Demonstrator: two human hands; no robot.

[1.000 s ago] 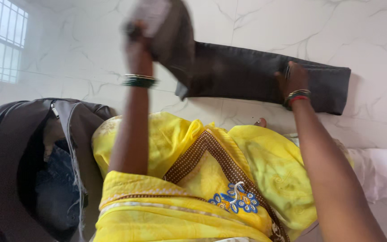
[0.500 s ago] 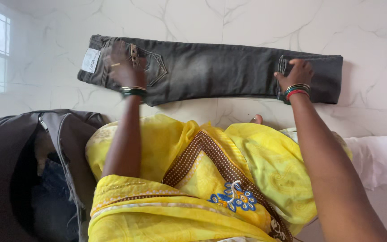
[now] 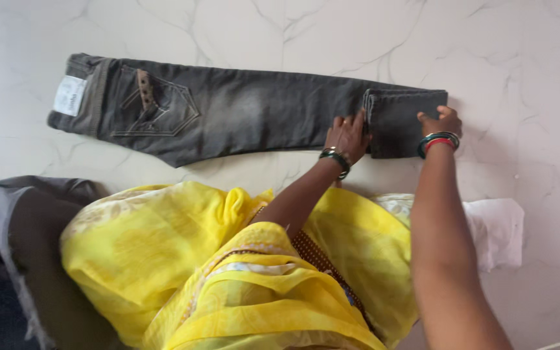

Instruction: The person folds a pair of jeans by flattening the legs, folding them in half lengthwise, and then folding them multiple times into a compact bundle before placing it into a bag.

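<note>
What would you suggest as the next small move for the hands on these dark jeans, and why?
Probably roll the folded cuff end one more turn toward the waistband. The dark jeans lie flat and lengthwise on the marble floor, the hem end is already turned over, and the left hand and right hand both rest at that fold, with most of the leg unfolded.

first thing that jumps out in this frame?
The dark grey jeans stretched flat across the white marble floor, waistband at the left, hem folded over at the right. Both hands work at that fold: the left hand presses beside it, the right hand at its far edge. Below them, the bright yellow garment fills the foreground.
</note>
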